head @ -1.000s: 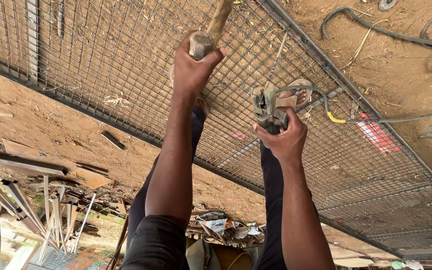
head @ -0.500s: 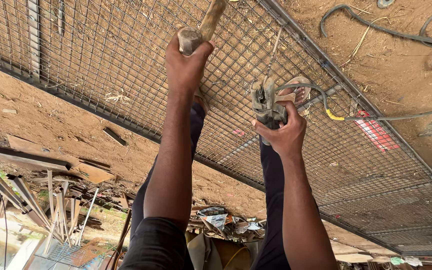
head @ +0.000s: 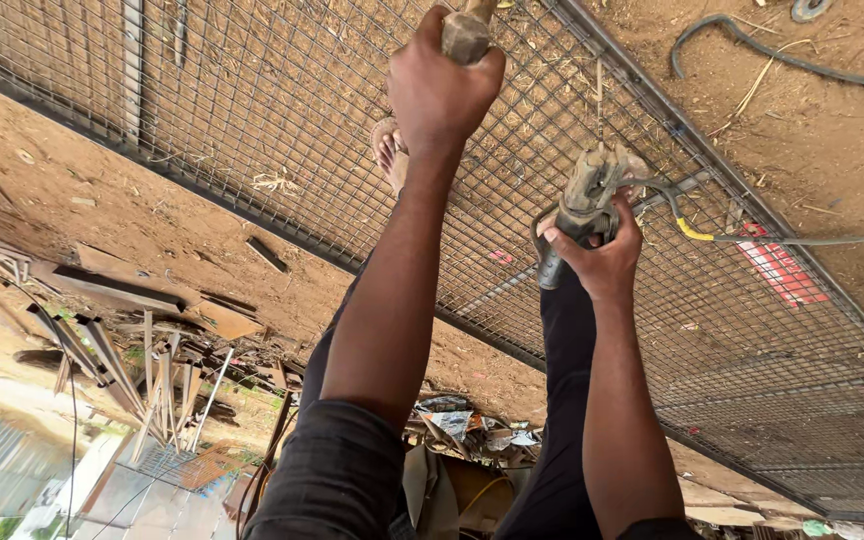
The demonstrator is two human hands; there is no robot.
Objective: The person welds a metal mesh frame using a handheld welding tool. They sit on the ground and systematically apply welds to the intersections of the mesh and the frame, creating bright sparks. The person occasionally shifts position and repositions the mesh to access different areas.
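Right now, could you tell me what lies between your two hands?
In the head view, only wire mesh panel over dirt separates the left hand and the right hand.

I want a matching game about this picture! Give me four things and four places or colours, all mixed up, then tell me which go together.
Things:
1. left hand
2. right hand
3. wire mesh panel
4. yellow-tipped cable

Places or states:
A. lies flat on the sandy ground
B. grips a wooden handle at the top edge
C. runs off to the right from the tool
D. holds a worn grey clamp-like tool

Pairs: 1-B, 2-D, 3-A, 4-C
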